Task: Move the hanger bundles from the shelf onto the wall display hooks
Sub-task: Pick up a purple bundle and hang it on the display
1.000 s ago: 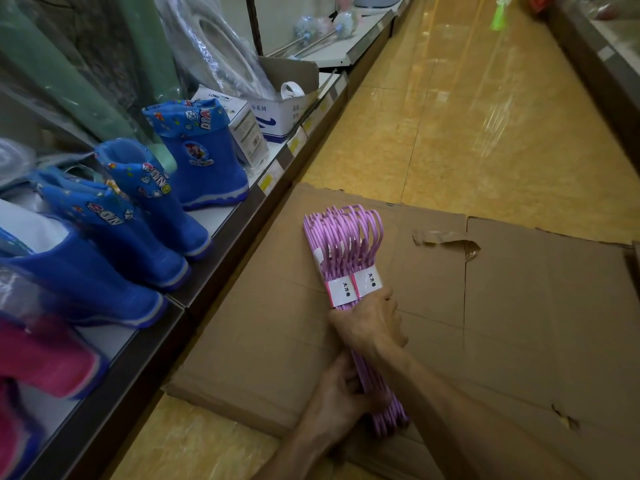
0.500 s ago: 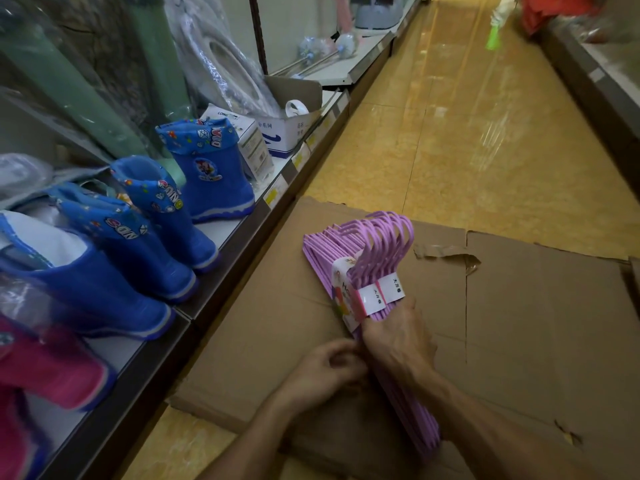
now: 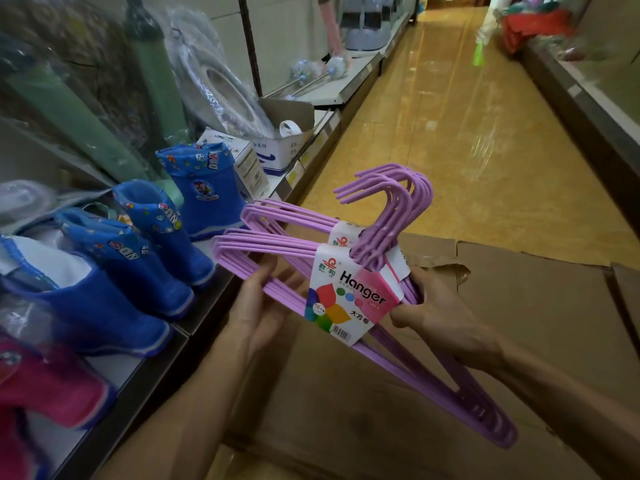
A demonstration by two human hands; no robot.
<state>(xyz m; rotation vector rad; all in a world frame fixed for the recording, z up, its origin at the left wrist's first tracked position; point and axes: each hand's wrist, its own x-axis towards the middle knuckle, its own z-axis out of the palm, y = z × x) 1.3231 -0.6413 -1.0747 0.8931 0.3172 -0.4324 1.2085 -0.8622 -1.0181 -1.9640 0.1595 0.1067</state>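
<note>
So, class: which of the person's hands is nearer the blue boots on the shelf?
Left. The left hand is just beside the blue boots; the right hand is farther away, across the hanger bundles.

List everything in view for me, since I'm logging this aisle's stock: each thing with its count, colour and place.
hanger bundles: two, purple with white labels, held up over the cardboard
cardboard: flattened, brown, on the floor under the hands
blue boots: at least four, on the shelf to the left
pink boots: count unclear, lower left shelf
shelf: white top, dark edge, along the left
white boxes: two, on the shelf past the boots
green rolls: two, leaning behind the boots
floor: glossy yellow-tan aisle
left hand: holds the bundles' left side
right hand: grips the bundles beside the labels
</note>
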